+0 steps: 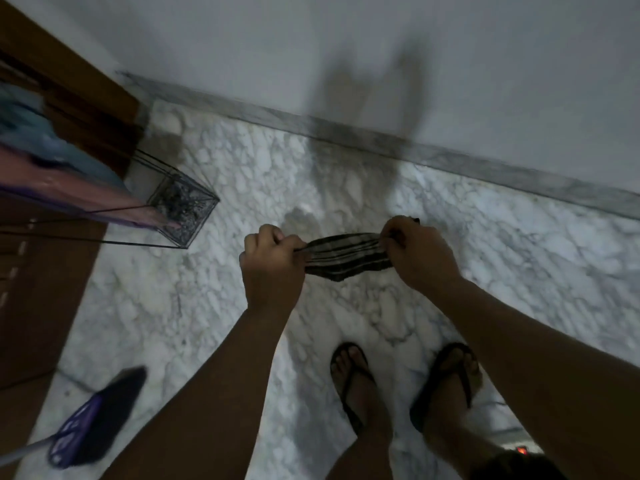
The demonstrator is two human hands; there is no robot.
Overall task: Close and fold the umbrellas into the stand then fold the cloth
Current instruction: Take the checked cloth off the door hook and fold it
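A small dark striped cloth [346, 256] hangs stretched between my two hands above the marble floor. My left hand [272, 263] pinches its left end and my right hand [417, 249] grips its right end. The cloth looks bunched into a narrow band. At the left stands a black wire umbrella stand [183, 209]. Closed umbrellas [65, 181], pink and blue-grey, lean in it with their tips at its base.
A white wall with a grey skirting [450, 155] runs across the back. A brown wooden door [52, 271] fills the left edge. A purple-headed broom [93, 427] lies at the lower left. My feet in black sandals [353, 379] stand on the floor.
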